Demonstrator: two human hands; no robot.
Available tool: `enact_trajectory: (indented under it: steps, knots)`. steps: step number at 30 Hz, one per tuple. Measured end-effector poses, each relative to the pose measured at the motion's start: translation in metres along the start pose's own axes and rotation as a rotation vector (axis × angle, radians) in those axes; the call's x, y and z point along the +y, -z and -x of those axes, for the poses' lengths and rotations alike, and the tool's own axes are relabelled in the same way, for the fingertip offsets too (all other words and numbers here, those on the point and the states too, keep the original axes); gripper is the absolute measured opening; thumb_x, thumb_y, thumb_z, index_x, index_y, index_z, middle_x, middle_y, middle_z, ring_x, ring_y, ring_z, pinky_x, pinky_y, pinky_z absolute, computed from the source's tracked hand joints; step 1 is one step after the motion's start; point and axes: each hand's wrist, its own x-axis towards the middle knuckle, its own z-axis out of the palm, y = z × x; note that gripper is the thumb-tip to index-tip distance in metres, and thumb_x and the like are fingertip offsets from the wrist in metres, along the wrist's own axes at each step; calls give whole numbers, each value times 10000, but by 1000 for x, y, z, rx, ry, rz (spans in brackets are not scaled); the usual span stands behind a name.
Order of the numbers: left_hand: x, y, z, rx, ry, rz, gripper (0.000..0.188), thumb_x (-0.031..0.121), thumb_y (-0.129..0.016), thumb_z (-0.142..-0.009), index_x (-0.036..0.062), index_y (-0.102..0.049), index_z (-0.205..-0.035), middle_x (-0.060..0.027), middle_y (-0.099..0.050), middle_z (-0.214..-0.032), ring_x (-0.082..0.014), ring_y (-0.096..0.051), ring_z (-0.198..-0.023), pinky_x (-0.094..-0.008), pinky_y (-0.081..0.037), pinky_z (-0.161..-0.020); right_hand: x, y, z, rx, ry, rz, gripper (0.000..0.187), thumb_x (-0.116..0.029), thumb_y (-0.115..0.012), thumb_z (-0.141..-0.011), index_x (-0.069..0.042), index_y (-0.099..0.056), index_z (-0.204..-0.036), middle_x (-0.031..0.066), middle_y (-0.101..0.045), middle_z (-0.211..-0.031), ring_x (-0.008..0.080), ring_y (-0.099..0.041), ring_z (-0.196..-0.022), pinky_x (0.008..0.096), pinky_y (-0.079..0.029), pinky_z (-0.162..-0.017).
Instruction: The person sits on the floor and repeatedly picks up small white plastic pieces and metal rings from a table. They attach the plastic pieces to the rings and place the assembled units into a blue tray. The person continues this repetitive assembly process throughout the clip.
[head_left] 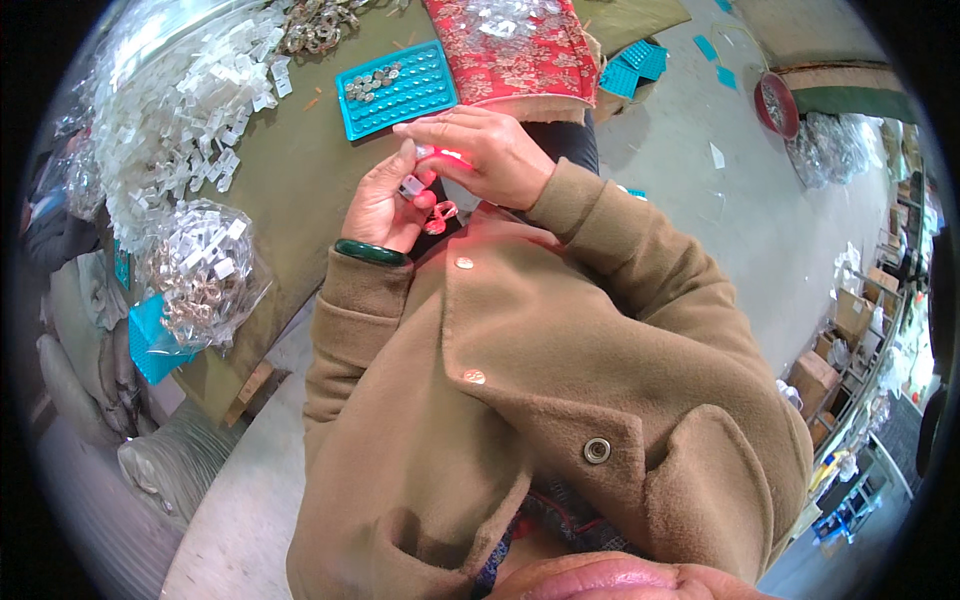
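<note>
My left hand (385, 205), with a dark green bangle (371, 252) on its wrist, is closed around a small piece with a white tag (412, 186). A looped, shiny piece (441, 216) hangs beneath its fingers, tinted by red light; its kind is unclear. Just above, my right hand (490, 150) meets the left thumb. Its fingers are pressed together, long and nearly straight, over a small clear glint (424, 152). Whatever it pinches there is mostly hidden. Beyond the hands lies a turquoise dimpled tray (415, 98) with small round metallic pieces (372, 83) at its left side.
Clear plastic pieces with white tags (185, 115) cover the table's left. A clear bag (205, 270) of similar pieces is nearer. A red patterned cloth (530, 65) borders the tray, with turquoise trays (635, 65) beyond. A red basin (776, 105) and cardboard boxes (815, 382) stand right.
</note>
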Motion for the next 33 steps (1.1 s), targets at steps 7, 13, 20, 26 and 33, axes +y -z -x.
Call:
enact_trajectory:
  steps: [7, 13, 20, 26, 33]
  knots:
    - [7, -14, -1, -84, -262, -360, 343, 275, -594, -933, 33, -599, -1176, -34, -655, -1088, -70, -602, -852, -196, -448, -645, 49, 49, -5, 175, -345, 328, 148, -112, -657, -822, -53, -686, -956, 128, -680, -888, 266, -672, -800, 318, -529, -709]
    - [6, -19, -12, -108, -153, -250, 350, 241, -549, -963, -36, -561, -1177, 21, -505, -724, -57, -482, -601, -172, -399, -522, 78, 40, -22, 167, -312, 460, 149, -202, -648, -823, -88, -692, -909, 96, -635, -836, 296, -638, -763, 377, -513, -683]
    - [3, -13, -16, -59, -66, -194, 309, 198, -527, -974, -28, -558, -1182, 26, -515, -746, -21, -432, -545, -154, -376, -461, 83, 22, -29, 62, -324, 655, 123, -254, -629, -845, -158, -681, -902, 64, -602, -884, 303, -635, -784, 410, -511, -659]
    - [3, -8, -19, -57, -101, -168, 319, 220, -524, -975, -19, -560, -1183, 25, -526, -762, -26, -436, -567, -149, -374, -476, 81, 30, -24, 316, -244, 398, 122, -151, -634, -857, -87, -634, -960, 85, -635, -874, 281, -642, -766, 361, -519, -682]
    - [1, -6, -18, -70, -99, -74, 370, 282, -479, -991, -8, -543, -1212, -52, -648, -876, -69, -492, -592, -183, -405, -496, 71, 35, -19, 345, -360, 91, 183, -80, -626, -883, -12, -635, -1053, 74, -700, -895, 127, -669, -813, 237, -526, -748]
